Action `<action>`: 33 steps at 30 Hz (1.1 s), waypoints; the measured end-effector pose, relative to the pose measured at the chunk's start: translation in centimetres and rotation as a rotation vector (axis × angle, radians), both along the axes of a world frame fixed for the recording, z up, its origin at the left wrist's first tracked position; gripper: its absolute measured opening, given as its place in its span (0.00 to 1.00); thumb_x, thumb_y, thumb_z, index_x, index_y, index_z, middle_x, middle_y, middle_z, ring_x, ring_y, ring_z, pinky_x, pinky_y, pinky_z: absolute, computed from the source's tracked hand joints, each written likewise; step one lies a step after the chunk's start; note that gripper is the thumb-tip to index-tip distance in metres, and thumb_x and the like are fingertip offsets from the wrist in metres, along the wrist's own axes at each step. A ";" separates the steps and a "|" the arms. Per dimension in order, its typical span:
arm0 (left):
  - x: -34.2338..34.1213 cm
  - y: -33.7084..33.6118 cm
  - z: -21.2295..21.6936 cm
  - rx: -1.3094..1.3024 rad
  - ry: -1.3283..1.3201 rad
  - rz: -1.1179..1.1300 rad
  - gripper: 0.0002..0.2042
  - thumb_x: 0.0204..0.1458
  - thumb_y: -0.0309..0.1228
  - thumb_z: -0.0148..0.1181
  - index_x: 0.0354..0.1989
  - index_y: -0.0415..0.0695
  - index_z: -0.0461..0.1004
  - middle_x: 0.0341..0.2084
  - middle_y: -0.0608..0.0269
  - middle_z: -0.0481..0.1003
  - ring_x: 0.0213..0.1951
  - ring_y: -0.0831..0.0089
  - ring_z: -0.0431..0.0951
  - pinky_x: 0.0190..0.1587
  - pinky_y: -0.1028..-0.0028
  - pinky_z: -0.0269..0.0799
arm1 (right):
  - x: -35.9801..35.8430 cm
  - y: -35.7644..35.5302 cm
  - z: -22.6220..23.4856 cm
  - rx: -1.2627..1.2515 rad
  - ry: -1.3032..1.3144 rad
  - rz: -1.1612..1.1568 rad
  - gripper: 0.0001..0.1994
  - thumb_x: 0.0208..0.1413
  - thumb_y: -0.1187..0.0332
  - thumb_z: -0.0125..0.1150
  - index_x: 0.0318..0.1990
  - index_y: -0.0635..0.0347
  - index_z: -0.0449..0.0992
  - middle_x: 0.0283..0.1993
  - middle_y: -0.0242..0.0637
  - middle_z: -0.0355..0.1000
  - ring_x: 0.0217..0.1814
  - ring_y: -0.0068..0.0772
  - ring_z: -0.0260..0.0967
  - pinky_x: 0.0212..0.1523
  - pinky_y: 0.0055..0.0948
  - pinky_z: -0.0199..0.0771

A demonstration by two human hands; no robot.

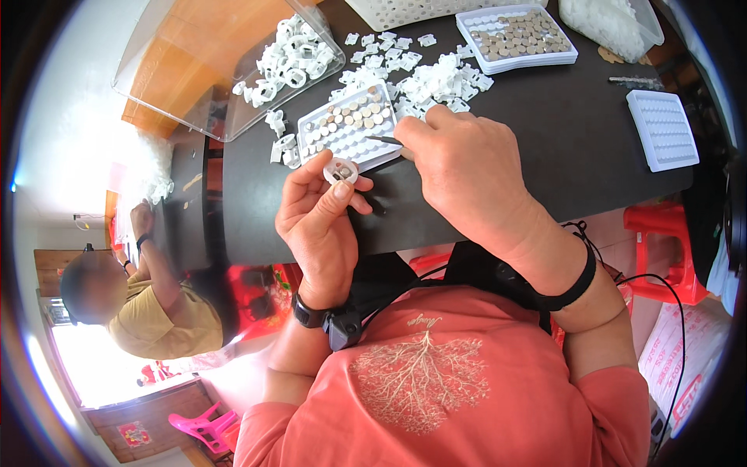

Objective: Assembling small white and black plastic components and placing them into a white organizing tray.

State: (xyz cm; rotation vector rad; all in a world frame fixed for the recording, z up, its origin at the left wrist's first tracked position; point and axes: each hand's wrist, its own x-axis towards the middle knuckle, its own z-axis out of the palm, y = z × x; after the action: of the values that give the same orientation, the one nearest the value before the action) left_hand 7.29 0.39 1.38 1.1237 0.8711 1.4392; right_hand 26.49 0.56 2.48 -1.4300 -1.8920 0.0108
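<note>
A small round white plastic part with metal-looking bits inside is pinched between the thumb and fingers of my left hand. My right hand is closed around slim tweezers, whose dark tip points left, above and apart from the round part. Just beyond my hands lies a white tray of small round discs, several of its nearer pockets bare. Loose white ring-shaped parts sit by its left side. A pile of small white plastic pieces spreads behind the tray.
A clear bin holding white ring parts stands at far left. Stacked disc trays are at the back, and another white tray lies at right. A red stool stands below the table's right edge. Another person sits at left.
</note>
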 end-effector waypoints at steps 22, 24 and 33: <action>-1.1 1.6 1.6 0.111 0.317 0.123 0.20 0.49 0.16 0.65 0.52 0.37 0.76 0.33 0.59 0.75 0.29 0.77 0.73 0.25 0.80 0.69 | 14.0 -1.6 -0.3 0.168 -0.374 -0.203 0.07 0.46 0.76 0.64 0.33 0.53 0.76 0.29 0.31 0.67 0.38 0.37 0.67 0.39 0.38 0.67; -1.8 1.6 1.8 -0.065 -0.063 -0.082 0.22 0.50 0.23 0.66 0.56 0.41 0.74 0.37 0.49 0.77 0.29 0.68 0.74 0.24 0.76 0.70 | 14.1 -1.6 -0.6 0.141 -0.405 -0.222 0.08 0.46 0.77 0.64 0.35 0.54 0.77 0.31 0.31 0.67 0.40 0.37 0.68 0.42 0.37 0.66; -2.9 1.5 -1.1 -0.274 -0.648 -0.625 0.18 0.48 0.30 0.70 0.47 0.40 0.74 0.40 0.49 0.69 0.36 0.64 0.66 0.24 0.77 0.66 | 11.4 -1.6 0.9 0.238 -0.295 -0.266 0.10 0.46 0.77 0.66 0.37 0.55 0.78 0.33 0.34 0.70 0.41 0.40 0.70 0.43 0.39 0.67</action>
State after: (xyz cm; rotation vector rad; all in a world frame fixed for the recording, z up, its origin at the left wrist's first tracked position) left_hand 4.42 1.86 0.33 0.5756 0.2071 1.0108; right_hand 37.91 -1.08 3.38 -1.5678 -1.8397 -0.5619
